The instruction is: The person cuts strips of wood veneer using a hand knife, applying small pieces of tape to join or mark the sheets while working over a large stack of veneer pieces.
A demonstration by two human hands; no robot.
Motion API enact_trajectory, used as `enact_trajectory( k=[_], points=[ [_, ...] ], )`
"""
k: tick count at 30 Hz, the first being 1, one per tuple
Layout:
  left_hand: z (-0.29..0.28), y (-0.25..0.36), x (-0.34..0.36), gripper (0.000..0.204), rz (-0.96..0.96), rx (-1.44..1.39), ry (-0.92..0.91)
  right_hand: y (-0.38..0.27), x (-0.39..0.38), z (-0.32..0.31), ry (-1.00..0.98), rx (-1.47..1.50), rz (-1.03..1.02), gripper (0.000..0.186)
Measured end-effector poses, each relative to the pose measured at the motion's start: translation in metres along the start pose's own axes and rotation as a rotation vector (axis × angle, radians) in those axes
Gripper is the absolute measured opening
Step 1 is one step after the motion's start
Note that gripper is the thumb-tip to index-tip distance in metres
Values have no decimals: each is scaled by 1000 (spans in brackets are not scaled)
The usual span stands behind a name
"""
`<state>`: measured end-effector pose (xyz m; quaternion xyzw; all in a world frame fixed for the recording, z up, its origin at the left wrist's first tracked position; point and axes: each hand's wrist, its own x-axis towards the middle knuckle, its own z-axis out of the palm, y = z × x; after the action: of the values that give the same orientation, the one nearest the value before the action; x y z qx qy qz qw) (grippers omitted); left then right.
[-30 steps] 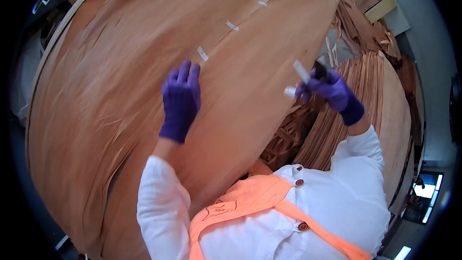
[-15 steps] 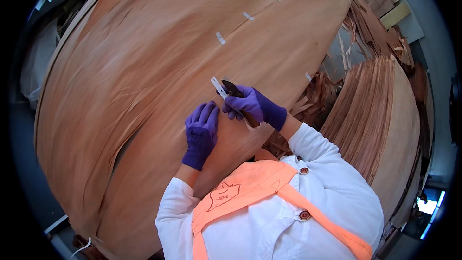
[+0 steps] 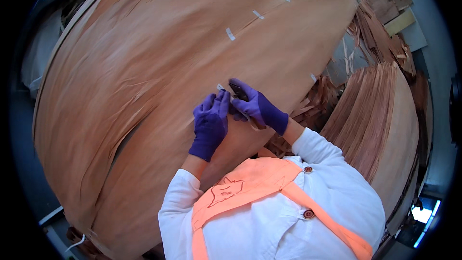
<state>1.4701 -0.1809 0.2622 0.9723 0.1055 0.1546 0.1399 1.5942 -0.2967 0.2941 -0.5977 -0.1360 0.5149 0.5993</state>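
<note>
While a tool [image 3: 239, 92] is grasped by the right hand [image 3: 256, 105] and tape [image 3: 220, 87] touched by the left hand [image 3: 211, 115], grip unclear, the far seam [image 3: 244, 25] is taped, the left split [image 3: 126, 142] untaped.

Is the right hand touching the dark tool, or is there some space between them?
Touching. The head view shows the right hand closed about the dark tool, with no gap where the tool's edge meets the hand.
</note>
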Motion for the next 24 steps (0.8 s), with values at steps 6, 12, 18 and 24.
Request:
enact_trajectory(
  k=[6,12,18,24],
  points=[
    [3,0,2,46,59,125,12,-2,-14,-13,75,-242,-42,28],
    [-4,-1,6,45,64,108,-24,-1,-22,-46,-77,-354,223,17],
    [-9,2,8,44,69,136,-12,-23,-14,-68,-75,-756,91,10],
    [-10,9,8,42,23,89,-71,-65,-43,-97,36,-692,197,14]
  ],
)
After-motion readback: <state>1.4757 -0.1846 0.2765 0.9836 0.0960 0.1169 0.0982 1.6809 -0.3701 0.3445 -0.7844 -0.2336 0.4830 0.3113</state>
